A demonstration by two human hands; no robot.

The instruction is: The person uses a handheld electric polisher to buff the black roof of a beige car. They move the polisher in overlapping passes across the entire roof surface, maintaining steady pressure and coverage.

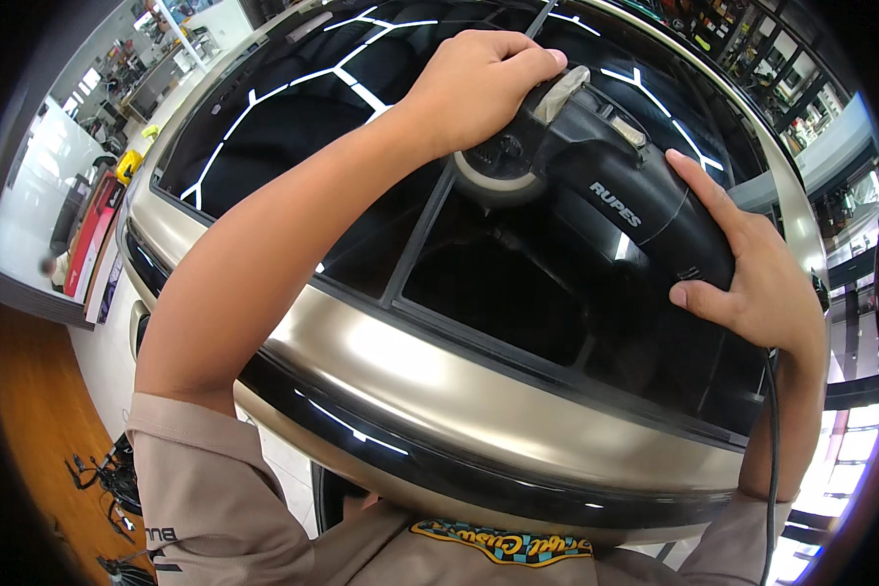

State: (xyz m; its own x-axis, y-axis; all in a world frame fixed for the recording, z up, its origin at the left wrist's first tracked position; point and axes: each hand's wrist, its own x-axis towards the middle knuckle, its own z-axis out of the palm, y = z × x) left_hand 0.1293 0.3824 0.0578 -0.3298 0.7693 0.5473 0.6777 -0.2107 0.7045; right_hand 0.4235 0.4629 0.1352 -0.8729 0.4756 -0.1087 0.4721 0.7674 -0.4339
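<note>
A black electric polisher (615, 186) with a round white pad (493, 181) rests on the dark glass roof (293, 117) of a champagne-coloured car. My left hand (479, 83) is closed over the polisher's head, just above the pad. The machine's rear body is gripped by my right hand (752, 273), index finger stretched along its side. A black power cord (774, 430) hangs down by my right forearm.
The car's metallic roof rail (439, 376) curves across in front of my chest. To the left are a wooden floor (29, 400), a tangle of black cables (107, 479), a red and white panel (93, 234) and a yellow object (129, 164). Shop shelving (752, 49) stands far right.
</note>
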